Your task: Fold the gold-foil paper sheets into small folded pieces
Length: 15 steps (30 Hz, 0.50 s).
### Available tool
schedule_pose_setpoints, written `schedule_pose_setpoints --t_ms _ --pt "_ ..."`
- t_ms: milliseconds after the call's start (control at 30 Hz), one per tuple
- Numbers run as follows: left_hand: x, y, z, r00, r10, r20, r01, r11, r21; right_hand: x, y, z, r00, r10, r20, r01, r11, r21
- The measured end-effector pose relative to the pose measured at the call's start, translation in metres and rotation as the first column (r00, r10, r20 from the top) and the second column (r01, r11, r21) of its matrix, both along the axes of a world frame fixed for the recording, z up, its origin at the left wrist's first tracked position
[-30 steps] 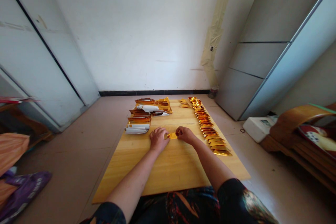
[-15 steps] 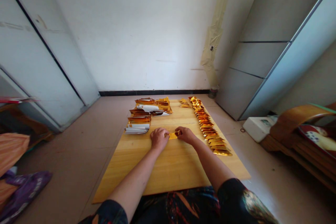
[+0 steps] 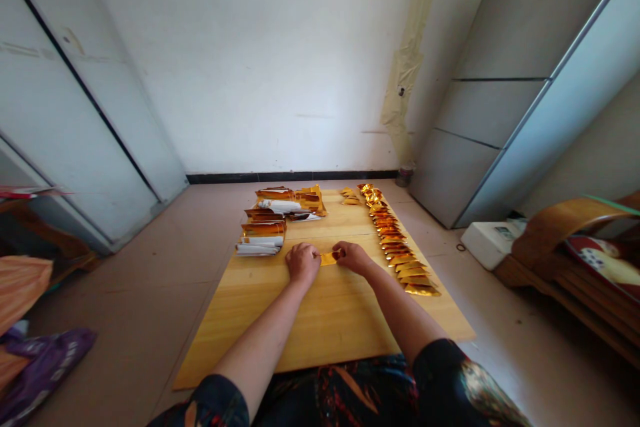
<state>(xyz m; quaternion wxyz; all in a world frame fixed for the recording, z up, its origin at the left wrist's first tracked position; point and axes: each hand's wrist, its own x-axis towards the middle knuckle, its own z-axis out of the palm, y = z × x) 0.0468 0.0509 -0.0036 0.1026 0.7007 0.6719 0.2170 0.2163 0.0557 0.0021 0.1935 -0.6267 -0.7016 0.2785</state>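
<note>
The person is pinching a small gold foil piece (image 3: 327,258) between the left hand (image 3: 302,264) and the right hand (image 3: 353,257). It is lying a little toward the far edge of a wooden board (image 3: 320,327), near the middle of the width. Both hands are staying narrow: the left hand is closing on the left end, and the right hand is closing on the right end. The fingers are hiding the exact grip, and I cannot tell if the foil is touching the board.

The foil's long axis is running left to right, almost parallel with the board's near edge, and its right end is perhaps rising a little. The piece is looking very light, thin and soft, so it is probably creasing easily and slipping on the fingers. The best hold seems to be at its two short ends, with the fingertips.

Beside the right edge, a long row of gold foil packets (image 3: 395,243) is lying. Near the far left corner, stacks of gold and white packets (image 3: 264,230) are sitting.
</note>
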Motion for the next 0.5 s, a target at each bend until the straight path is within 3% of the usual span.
schedule_pose_setpoints --t_ms 200,333,500 --pt "0.000 -0.004 0.001 1.000 -0.029 -0.004 0.029 0.997 0.069 0.000 -0.001 -0.002 1.000 0.015 0.013 -0.015 0.999 0.046" --pt "-0.003 -0.012 -0.001 0.996 -0.085 0.024 0.078 0.975 0.207 0.001 -0.008 -0.002 0.999 0.034 0.029 -0.039 0.974 0.221" --pt "-0.007 -0.017 -0.004 0.970 -0.221 0.101 0.177 0.928 0.328 -0.003 -0.018 0.008 0.983 0.006 0.185 -0.091 0.887 0.452"
